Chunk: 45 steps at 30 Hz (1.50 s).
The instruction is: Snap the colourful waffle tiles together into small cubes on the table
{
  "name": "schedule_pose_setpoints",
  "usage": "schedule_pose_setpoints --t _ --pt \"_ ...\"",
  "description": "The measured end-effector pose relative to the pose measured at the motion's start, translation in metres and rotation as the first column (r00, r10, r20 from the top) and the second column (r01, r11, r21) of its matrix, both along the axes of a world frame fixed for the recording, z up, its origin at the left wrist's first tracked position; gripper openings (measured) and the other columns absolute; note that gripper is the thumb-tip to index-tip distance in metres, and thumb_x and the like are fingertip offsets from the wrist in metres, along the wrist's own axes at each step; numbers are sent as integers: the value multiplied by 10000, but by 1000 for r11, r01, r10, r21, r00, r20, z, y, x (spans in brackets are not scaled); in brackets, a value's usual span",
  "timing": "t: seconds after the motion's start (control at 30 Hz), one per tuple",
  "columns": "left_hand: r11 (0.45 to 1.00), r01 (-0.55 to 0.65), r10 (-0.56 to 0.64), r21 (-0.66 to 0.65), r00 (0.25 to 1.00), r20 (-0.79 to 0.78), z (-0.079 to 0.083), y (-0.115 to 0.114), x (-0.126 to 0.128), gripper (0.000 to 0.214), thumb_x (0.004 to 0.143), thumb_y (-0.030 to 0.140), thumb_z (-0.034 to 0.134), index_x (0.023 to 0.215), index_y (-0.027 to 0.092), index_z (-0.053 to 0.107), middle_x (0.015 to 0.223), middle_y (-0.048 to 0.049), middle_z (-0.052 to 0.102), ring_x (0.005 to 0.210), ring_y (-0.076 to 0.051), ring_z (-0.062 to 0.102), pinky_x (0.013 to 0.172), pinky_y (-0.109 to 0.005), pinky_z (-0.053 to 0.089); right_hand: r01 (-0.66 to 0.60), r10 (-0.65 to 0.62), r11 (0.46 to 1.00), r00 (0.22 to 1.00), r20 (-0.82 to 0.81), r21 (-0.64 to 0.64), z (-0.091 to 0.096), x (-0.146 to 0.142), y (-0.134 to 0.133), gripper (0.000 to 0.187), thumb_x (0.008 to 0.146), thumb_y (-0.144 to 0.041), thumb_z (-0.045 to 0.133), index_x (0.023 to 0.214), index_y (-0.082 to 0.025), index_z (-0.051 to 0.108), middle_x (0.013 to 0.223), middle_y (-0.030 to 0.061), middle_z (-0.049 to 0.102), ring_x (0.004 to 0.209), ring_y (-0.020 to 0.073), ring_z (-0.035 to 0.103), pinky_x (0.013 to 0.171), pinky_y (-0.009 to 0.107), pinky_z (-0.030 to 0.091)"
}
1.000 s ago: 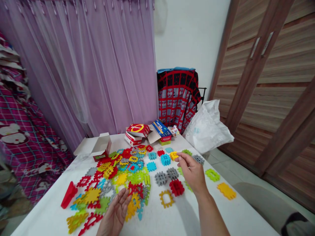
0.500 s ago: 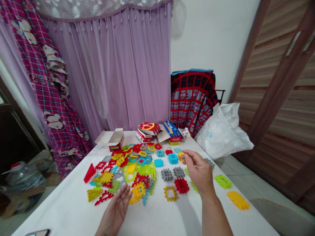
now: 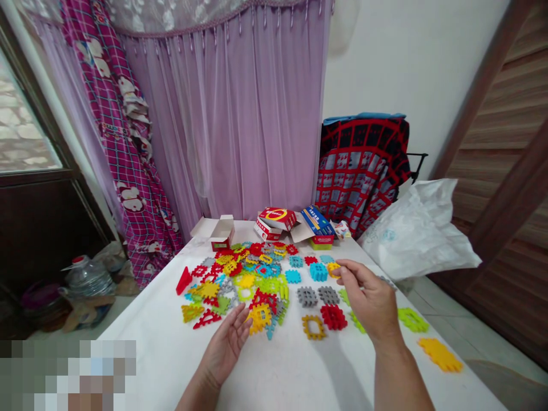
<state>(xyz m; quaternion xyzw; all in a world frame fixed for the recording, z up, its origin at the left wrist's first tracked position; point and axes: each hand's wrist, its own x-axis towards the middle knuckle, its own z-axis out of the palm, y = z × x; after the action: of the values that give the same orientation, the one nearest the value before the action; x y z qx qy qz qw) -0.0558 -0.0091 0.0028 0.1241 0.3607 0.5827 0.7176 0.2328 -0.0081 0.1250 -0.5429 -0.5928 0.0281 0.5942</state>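
Note:
My right hand (image 3: pixel 373 302) reaches over the right side of the table, thumb and forefinger closed at the edge of a yellow notched building piece (image 3: pixel 333 270). Just left of that piece stands a blue block of notched pieces (image 3: pixel 318 272). Nearer me are grey blocks (image 3: pixel 307 296), a red block (image 3: pixel 333 317) and a dark yellow square frame (image 3: pixel 314 327). My left hand (image 3: pixel 228 344) is open and empty, palm turned inward, close to some yellow notched pieces (image 3: pixel 259 318) at the front of a mixed pile.
The white table (image 3: pixel 278 382) holds an open carton (image 3: pixel 222 234), red boxes (image 3: pixel 277 218) and a blue box (image 3: pixel 317 221) at the back. Green (image 3: pixel 412 319) and yellow flat pieces (image 3: pixel 440 354) lie near the right edge. A white bag (image 3: pixel 422 228) stands beyond. The lower left corner is pixelated.
The view has swung left, so everything appears further right. Both hands keep nearly the same place over the table, with the right fingers still at the yellow piece.

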Motion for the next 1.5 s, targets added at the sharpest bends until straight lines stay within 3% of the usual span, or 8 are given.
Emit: schedule_pose_setpoints --t 0.77,1.07,1.13,1.17,1.23,1.27,1.33,1.5 --pt "1000 14 -15 -11 994 -108 2 4 0 270 885 109 485 1106 150 634 1022 -75 726 807 -149 716 680 -246 597 109 -111 991 994 19 80 17 49 -1 260 848 -364 519 926 -184 690 743 47 736 586 161 671 600 270 556" --pt "996 86 -85 -6 959 -269 28 25 7 194 790 118 627 982 131 655 819 -50 705 648 -119 686 629 -218 575 104 -105 994 994 9 35 10 55 0 250 849 -354 515 920 -194 693 732 38 735 590 159 673 596 255 545" --pt "985 159 -100 66 843 -529 36 45 12 142 731 212 717 843 143 662 665 -1 650 533 -93 619 556 -200 533 99 -99 995 995 1 30 9 56 1 257 846 -361 518 919 -190 696 734 42 736 592 161 674 602 258 548" --pt "972 210 -68 108 684 -726 40 57 15 164 748 307 700 780 153 653 581 18 604 482 -90 575 510 -198 496 91 -91 996 996 -1 23 8 56 1 259 847 -361 519 926 -188 696 743 43 738 602 163 679 611 261 551" --pt "940 327 92 93 20 -996 46 81 23 265 837 409 548 777 178 662 575 17 608 484 -117 569 513 -231 465 72 -72 997 997 -4 8 6 55 1 262 851 -360 521 948 -190 694 772 45 743 629 167 690 634 267 556" --pt "938 334 134 92 -105 -985 48 91 26 238 829 381 552 806 181 678 651 -5 650 572 -147 612 574 -253 470 66 -66 998 998 -2 1 6 55 1 262 853 -360 520 957 -191 693 783 45 744 637 169 694 640 270 557" --pt "930 360 173 68 -269 -948 50 106 33 207 817 332 558 890 197 698 805 -39 691 736 -196 647 682 -288 469 63 -63 998 998 8 -6 5 55 1 264 854 -365 521 953 -192 695 785 49 745 636 172 695 634 272 557" --pt "912 409 183 -38 -487 -854 49 123 44 297 824 323 555 1072 233 690 1075 -107 664 930 -257 634 806 -349 456 79 -79 997 997 27 8 8 57 -2 264 853 -379 524 932 -195 695 751 47 742 610 170 686 612 269 555"
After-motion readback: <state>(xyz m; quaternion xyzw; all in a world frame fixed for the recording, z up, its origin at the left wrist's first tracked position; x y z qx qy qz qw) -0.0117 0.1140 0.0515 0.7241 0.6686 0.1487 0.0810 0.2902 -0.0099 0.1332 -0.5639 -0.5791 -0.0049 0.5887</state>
